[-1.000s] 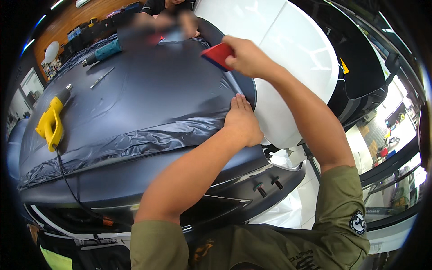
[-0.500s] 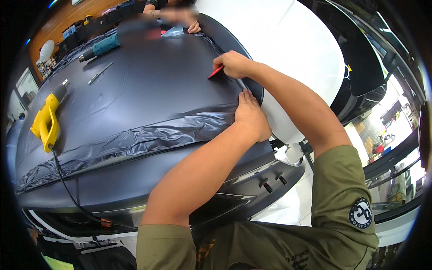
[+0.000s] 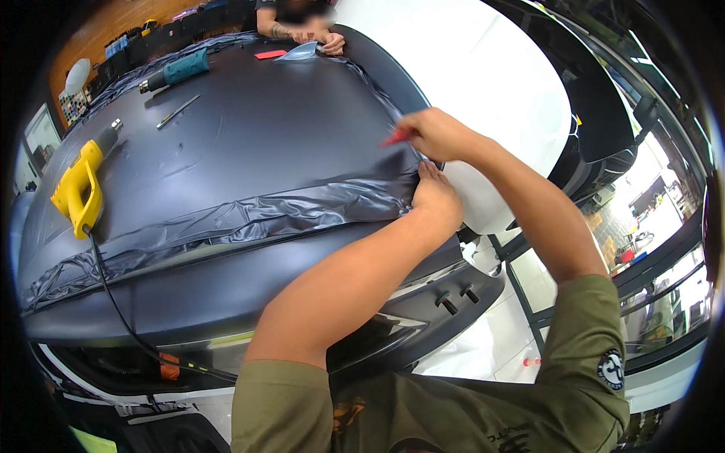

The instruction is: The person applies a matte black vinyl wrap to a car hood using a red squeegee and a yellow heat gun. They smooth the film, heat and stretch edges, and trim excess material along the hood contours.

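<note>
Dark grey satin film (image 3: 272, 128) covers a broad car panel, with a wrinkled loose border (image 3: 249, 215) along the near side. My right hand (image 3: 438, 134) is closed on a red squeegee (image 3: 398, 137), blurred by motion, just above the film by the right edge. Below it, my left hand (image 3: 438, 198) rests at the panel's near right corner, fingers stretched flat over the film's edge. Its thumb side is partly hidden.
A yellow heat gun (image 3: 75, 189) with a black cord lies at left. Beyond are a pen-like tool (image 3: 178, 112), a teal heat gun (image 3: 185, 68), a red card (image 3: 270, 54) and a translucent blue piece (image 3: 300, 52). Another person's hands (image 3: 330, 41) rest at the far edge. A white car body (image 3: 476, 75) adjoins at right.
My right hand has moved right and slightly down with the squeegee, toward the panel's edge. My left hand appears a little farther right. The other person's hands show more clearly.
</note>
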Demonstrator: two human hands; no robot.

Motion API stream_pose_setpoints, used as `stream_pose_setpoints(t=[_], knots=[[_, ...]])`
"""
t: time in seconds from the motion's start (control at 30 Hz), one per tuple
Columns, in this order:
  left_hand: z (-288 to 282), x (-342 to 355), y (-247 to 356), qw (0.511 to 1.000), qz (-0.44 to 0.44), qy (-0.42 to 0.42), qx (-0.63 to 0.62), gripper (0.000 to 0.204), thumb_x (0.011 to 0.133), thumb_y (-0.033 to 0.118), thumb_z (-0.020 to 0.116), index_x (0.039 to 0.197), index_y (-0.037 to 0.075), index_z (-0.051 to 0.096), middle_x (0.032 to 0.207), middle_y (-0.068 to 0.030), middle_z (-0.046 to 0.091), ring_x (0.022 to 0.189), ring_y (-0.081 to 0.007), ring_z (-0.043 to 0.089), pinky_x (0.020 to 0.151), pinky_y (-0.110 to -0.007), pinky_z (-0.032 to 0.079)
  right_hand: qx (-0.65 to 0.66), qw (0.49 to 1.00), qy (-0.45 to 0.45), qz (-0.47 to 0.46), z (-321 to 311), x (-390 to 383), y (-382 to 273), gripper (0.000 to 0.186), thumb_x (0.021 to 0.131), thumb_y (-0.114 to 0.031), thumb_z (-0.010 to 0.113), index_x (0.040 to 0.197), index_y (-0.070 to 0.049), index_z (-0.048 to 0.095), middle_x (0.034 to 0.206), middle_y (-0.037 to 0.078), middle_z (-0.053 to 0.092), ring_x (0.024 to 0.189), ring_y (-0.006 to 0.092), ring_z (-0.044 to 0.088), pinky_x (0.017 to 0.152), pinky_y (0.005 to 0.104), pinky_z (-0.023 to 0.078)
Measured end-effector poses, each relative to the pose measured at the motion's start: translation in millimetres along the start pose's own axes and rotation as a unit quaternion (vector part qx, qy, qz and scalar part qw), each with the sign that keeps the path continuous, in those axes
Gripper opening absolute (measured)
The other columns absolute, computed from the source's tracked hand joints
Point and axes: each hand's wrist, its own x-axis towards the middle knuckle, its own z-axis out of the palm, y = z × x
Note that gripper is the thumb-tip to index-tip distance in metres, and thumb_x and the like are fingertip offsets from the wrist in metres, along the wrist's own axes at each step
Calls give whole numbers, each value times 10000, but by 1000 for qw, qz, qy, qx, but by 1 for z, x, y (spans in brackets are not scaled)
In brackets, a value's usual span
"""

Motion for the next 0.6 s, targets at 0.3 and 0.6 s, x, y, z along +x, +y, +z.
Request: stream_pose_setpoints(t=[0.3,0.6], knots=[[-12,-16,7,992,103,-27,-71,385,916,232,559,1114,-58,716,1279,-329,583,1218,-452,548,1019,-556,399,7,999,-28,-29,21,-36,14,363,750,-30,568,1069,-62,739,947,215,712,906,378,673,839,426,522],[-16,-10,3,993,74,49,-78,274,813,187,632,945,-34,725,967,-182,664,930,-329,639,753,-449,510,34,996,36,73,-1,-22,9,281,777,-19,592,1047,0,667,916,203,703,871,349,667,801,423,511]])
